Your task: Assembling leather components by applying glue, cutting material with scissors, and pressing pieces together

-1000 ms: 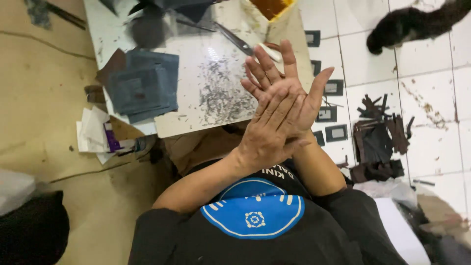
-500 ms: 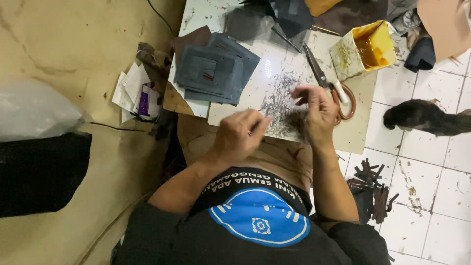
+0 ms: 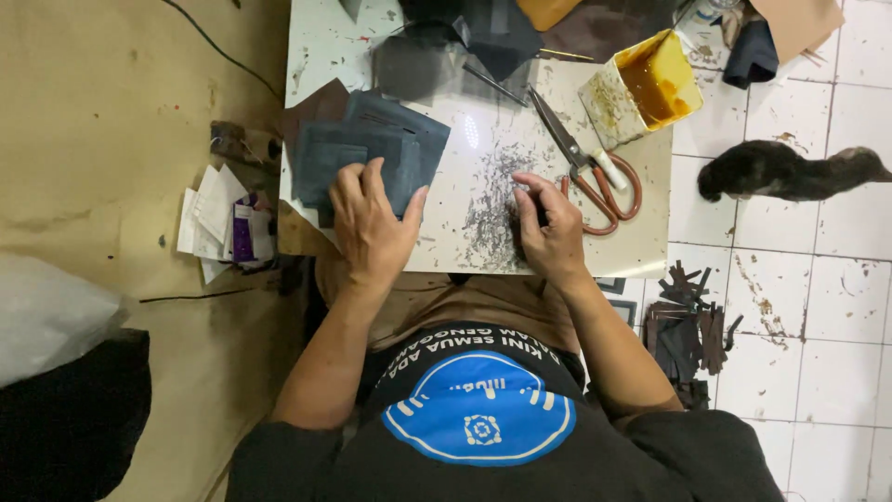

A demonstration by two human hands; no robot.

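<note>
Leather pieces (image 3: pixel 372 149) — dark, stacked — under flat left hand (image 3: pixel 372 223), fingers spread wide.

Dark blue-grey leather pieces (image 3: pixel 372 149), red-handled scissors (image 3: pixel 595 177), yellow glue tin (image 3: pixel 641 88) — white tiles (image 3: pixel 818 279).

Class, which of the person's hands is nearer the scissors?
Right. The right hand lies just beside the scissors handles; the left hand rests on dark sheets, farther away.
</note>
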